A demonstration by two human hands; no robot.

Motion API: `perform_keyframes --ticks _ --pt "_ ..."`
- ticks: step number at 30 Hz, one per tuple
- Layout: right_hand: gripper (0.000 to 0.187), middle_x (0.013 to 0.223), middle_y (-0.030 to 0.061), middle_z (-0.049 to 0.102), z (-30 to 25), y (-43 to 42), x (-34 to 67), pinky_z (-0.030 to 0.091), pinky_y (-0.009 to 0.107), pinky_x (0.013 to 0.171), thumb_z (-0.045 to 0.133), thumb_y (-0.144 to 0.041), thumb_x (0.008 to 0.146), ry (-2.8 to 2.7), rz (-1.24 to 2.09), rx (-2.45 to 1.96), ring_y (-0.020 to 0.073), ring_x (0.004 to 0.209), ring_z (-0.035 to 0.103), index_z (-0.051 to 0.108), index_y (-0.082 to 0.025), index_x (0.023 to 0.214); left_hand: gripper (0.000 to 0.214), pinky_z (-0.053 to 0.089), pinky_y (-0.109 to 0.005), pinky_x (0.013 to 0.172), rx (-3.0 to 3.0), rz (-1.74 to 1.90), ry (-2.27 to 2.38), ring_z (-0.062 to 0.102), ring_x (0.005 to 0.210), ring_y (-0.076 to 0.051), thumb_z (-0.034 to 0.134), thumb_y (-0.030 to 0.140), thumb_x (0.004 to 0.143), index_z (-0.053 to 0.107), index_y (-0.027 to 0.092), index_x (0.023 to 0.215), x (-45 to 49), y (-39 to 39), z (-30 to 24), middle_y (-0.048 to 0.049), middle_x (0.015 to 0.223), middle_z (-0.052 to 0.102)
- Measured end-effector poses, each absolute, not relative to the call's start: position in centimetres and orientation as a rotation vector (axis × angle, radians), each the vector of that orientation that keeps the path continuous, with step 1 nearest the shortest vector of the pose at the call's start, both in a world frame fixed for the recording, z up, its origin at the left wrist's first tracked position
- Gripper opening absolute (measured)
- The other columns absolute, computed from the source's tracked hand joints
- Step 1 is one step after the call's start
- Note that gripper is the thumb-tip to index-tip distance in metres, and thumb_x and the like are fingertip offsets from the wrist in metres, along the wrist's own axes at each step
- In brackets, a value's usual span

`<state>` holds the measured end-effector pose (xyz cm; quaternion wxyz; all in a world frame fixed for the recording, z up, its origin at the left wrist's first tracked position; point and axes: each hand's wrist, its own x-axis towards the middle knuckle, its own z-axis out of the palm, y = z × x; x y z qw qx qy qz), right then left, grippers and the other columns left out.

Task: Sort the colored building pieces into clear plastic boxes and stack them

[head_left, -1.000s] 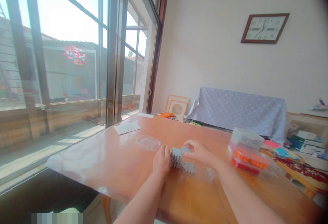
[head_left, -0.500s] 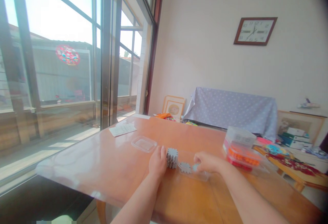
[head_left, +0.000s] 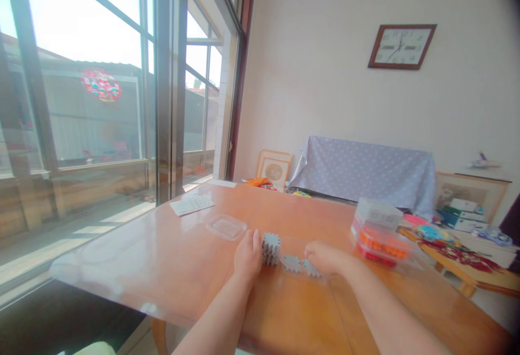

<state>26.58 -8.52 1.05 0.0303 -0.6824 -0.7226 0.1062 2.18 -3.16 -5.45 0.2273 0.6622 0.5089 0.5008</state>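
Note:
A stack of grey tiles with notched edges (head_left: 271, 248) stands upright on the table. My left hand (head_left: 248, 255) is closed against the stack's left side, its fingers partly hidden. Right of the stack is a clear, shallow plastic container (head_left: 298, 247) with a grey notched tile (head_left: 291, 263) in it. Another grey notched tile (head_left: 312, 268) is at the container's right end, under the fingertips of my right hand (head_left: 325, 257). The right fingers are closed in a pinch on this tile's upper edge, and the exact contact is blurred.
A clear plastic lid (head_left: 226, 227) and a printed paper (head_left: 192, 205) lie farther left on the wooden table (head_left: 170, 268). At the right stand stacked clear boxes (head_left: 379, 230) with orange and red pieces. A window (head_left: 97, 144) runs along the left side.
The tile at my right fingertips shows more fully, slightly to the right and lower. My left hand stays at the stack. The whole view has shifted a little.

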Motion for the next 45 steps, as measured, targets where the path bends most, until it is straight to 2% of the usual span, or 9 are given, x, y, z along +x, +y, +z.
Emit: perform_keyframes --ticks 4,9,11,14,17,24,30,36,45 --pt "0.020 0.062 0.0000 0.059 1.6 -8.4 26.4 0.027 0.024 0.058 0.050 -0.014 0.079 -2.212 0.269 -2.079 0.0104 0.060 0.047 0.059 -0.015 0.061 0.041 0.041 -0.028 0.075 1.821 1.375 1.416 0.062 0.085 -0.020 0.028 0.045 0.101 0.056 0.023 0.080 2.2 -3.1 -5.5 -0.0046 0.086 0.068" --pt "0.021 0.089 0.0030 0.072 3.1 -8.1 23.9 0.041 0.025 0.071 0.052 -0.026 0.084 -2.061 0.197 -1.773 0.0158 0.080 0.062 0.069 -0.020 0.095 0.037 0.041 -0.028 0.074 1.810 1.360 1.421 0.061 0.083 -0.019 0.030 0.041 0.101 0.056 0.023 0.079 2.2 -3.1 -5.5 -0.0035 0.083 0.067" --pt "0.028 0.104 0.0055 0.074 3.5 -7.8 22.3 0.046 0.028 0.082 0.057 -0.030 0.083 -2.027 0.243 -1.660 0.0192 0.093 0.065 0.069 -0.021 0.106 0.036 0.040 -0.027 0.073 1.814 1.356 1.419 0.061 0.081 -0.019 0.031 0.039 0.100 0.055 0.023 0.079 2.2 -3.1 -5.4 -0.0029 0.081 0.066" --pt "0.045 0.126 0.0091 0.068 3.9 -7.2 20.4 0.044 0.033 0.099 0.063 -0.031 0.079 -2.055 0.286 -1.583 0.0242 0.115 0.061 0.066 -0.021 0.122 0.033 0.040 -0.027 0.073 1.808 1.342 1.418 0.061 0.081 -0.018 0.033 0.036 0.100 0.055 0.023 0.079 2.1 -3.2 -5.3 -0.0029 0.081 0.066" --pt "0.056 0.131 0.0110 0.065 3.8 -6.6 19.3 0.042 0.036 0.104 0.067 -0.031 0.075 -2.156 0.317 -1.558 0.0265 0.120 0.059 0.063 -0.019 0.129 0.031 0.040 -0.027 0.073 1.807 1.339 1.411 0.061 0.081 -0.018 0.033 0.034 0.099 0.055 0.023 0.079 2.1 -3.2 -5.3 -0.0031 0.081 0.066" --pt "0.047 0.120 0.0061 0.070 3.3 -5.7 18.8 0.047 0.030 0.094 0.066 -0.022 0.073 -2.216 0.378 -1.489 0.0212 0.105 0.064 0.066 -0.020 0.120 0.033 0.039 -0.026 0.072 1.799 1.345 1.397 0.061 0.081 -0.018 0.032 0.035 0.099 0.056 0.023 0.081 2.2 -3.0 -5.7 -0.0030 0.083 0.066" --pt "0.044 0.115 0.0067 0.070 3.2 -6.3 20.7 0.046 0.031 0.092 0.068 -0.021 0.071 -2.056 0.328 -1.544 0.0212 0.103 0.062 0.066 -0.020 0.115 0.035 0.040 -0.027 0.073 1.790 1.341 1.411 0.061 0.082 -0.018 0.032 0.038 0.100 0.055 0.023 0.080 2.2 -3.2 -5.5 -0.0030 0.082 0.066" --pt "0.030 0.099 0.0030 0.071 2.8 -7.7 24.2 0.046 0.026 0.077 0.066 -0.021 0.071 -2.038 0.486 -1.667 0.0176 0.089 0.062 0.067 -0.018 0.100 0.037 0.040 -0.028 0.074 1.787 1.357 1.424 0.061 0.082 -0.019 0.032 0.043 0.100 0.056 0.023 0.080 2.2 -3.3 -5.3 -0.0037 0.082 0.066" --pt "0.033 0.096 0.0023 0.072 1.6 -8.6 25.1 0.046 0.024 0.074 0.072 -0.021 0.066 -2.032 0.685 -1.811 0.0169 0.086 0.064 0.069 -0.017 0.098 0.037 0.039 -0.027 0.072 1.802 1.360 1.425 0.060 0.080 -0.019 0.033 0.043 0.100 0.055 0.024 0.078 2.2 -3.1 -5.5 -0.0028 0.081 0.066"
